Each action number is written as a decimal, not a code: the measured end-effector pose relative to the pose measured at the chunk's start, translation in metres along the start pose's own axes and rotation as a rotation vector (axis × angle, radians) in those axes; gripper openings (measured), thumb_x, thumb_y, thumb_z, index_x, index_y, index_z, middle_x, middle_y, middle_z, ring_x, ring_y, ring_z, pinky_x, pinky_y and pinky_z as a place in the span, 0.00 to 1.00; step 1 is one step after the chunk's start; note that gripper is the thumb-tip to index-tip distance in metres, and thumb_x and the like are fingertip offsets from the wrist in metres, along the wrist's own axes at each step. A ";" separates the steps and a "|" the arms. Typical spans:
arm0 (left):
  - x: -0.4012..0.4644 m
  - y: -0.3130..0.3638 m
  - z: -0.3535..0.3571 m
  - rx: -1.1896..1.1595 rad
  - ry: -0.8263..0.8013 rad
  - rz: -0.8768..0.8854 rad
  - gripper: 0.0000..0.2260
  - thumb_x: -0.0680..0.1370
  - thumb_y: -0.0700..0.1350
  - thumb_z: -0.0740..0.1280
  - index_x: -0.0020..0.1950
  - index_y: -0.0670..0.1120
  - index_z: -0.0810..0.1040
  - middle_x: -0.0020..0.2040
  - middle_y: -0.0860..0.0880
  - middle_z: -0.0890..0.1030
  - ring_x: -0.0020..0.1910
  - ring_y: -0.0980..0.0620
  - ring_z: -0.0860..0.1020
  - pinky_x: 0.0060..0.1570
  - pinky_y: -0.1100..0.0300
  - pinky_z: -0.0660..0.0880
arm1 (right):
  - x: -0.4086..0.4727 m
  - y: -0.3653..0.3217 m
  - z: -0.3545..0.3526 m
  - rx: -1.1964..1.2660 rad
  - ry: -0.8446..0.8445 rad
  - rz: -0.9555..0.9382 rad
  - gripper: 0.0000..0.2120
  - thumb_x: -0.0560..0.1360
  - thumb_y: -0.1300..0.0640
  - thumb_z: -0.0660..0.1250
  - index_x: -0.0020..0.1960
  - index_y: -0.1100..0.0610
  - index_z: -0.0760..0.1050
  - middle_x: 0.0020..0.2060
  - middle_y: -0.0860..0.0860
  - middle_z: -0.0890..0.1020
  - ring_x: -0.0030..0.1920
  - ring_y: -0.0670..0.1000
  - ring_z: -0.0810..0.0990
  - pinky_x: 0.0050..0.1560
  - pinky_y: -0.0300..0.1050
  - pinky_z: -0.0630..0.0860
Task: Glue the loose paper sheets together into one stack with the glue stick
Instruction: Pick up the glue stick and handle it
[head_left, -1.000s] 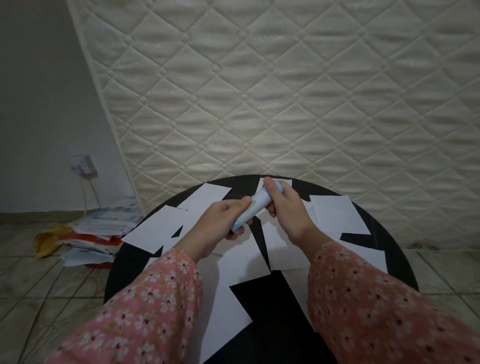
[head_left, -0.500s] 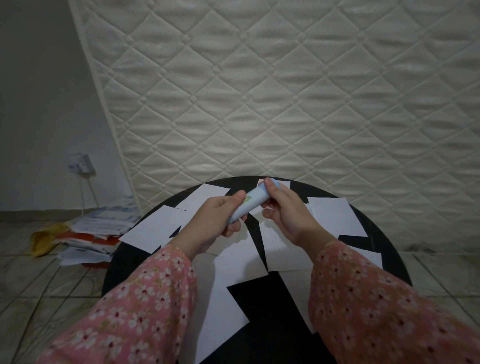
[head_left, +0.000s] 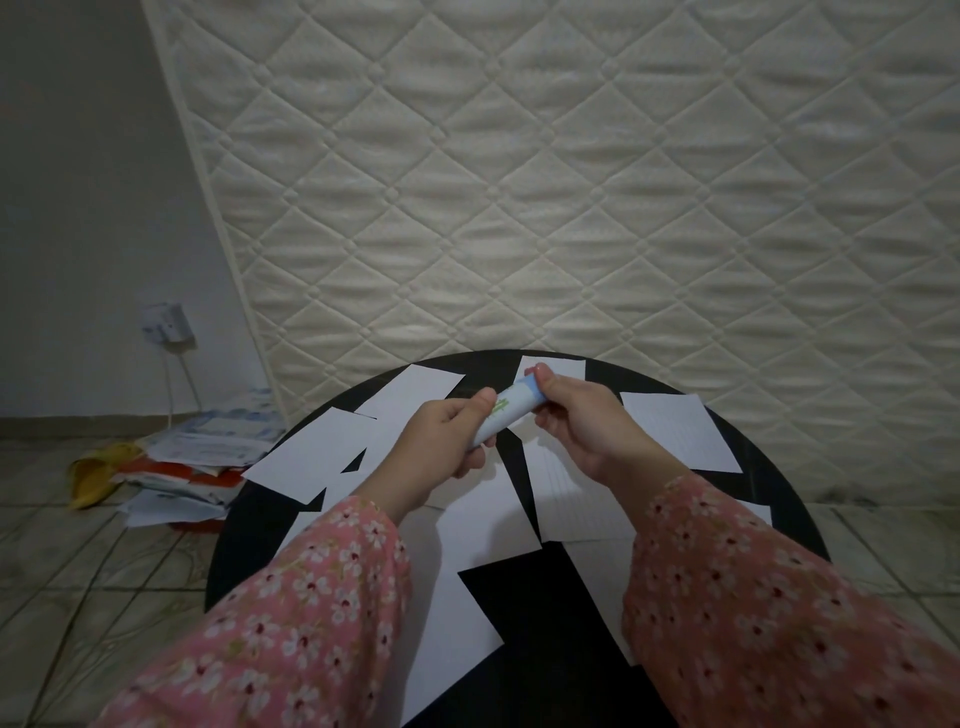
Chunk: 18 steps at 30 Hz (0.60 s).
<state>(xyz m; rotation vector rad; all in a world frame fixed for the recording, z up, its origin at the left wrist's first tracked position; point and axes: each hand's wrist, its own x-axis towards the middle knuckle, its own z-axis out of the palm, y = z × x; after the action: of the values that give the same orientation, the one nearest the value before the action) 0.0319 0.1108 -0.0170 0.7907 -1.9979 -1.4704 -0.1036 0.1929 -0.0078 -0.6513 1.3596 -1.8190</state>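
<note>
Above the round black table (head_left: 769, 467) strewn with loose paper sheets (head_left: 311, 457), left hand (head_left: 441, 441) grips the glue stick (head_left: 506, 415) body while right hand (head_left: 582, 421) pinches its cap end.

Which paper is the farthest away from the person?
The small sheet at the table's far edge, just behind the right hand pinching the glue stick. All the other sheets lie closer.
</note>
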 end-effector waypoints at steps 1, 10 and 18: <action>0.001 0.000 0.000 -0.052 -0.024 -0.016 0.20 0.81 0.53 0.60 0.36 0.41 0.75 0.29 0.44 0.72 0.24 0.52 0.65 0.24 0.64 0.61 | 0.000 0.002 0.000 0.029 -0.012 -0.003 0.09 0.79 0.57 0.62 0.50 0.61 0.78 0.43 0.53 0.79 0.42 0.47 0.75 0.44 0.38 0.72; 0.003 -0.003 0.010 0.094 0.087 0.080 0.16 0.81 0.54 0.60 0.38 0.48 0.76 0.36 0.46 0.76 0.27 0.53 0.73 0.26 0.67 0.66 | -0.002 0.001 0.017 0.077 0.055 0.067 0.09 0.74 0.54 0.71 0.46 0.60 0.78 0.37 0.52 0.81 0.35 0.44 0.81 0.40 0.37 0.77; 0.002 0.008 0.002 -0.166 -0.057 -0.004 0.17 0.82 0.52 0.59 0.44 0.41 0.77 0.33 0.45 0.72 0.24 0.54 0.65 0.22 0.65 0.58 | -0.002 -0.004 0.013 0.008 0.008 0.075 0.11 0.75 0.51 0.70 0.46 0.59 0.78 0.33 0.49 0.79 0.34 0.43 0.78 0.45 0.39 0.72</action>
<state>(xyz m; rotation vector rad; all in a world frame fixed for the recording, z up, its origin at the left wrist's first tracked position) 0.0279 0.1122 -0.0099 0.6903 -1.8858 -1.6532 -0.0935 0.1874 -0.0001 -0.5818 1.3627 -1.7683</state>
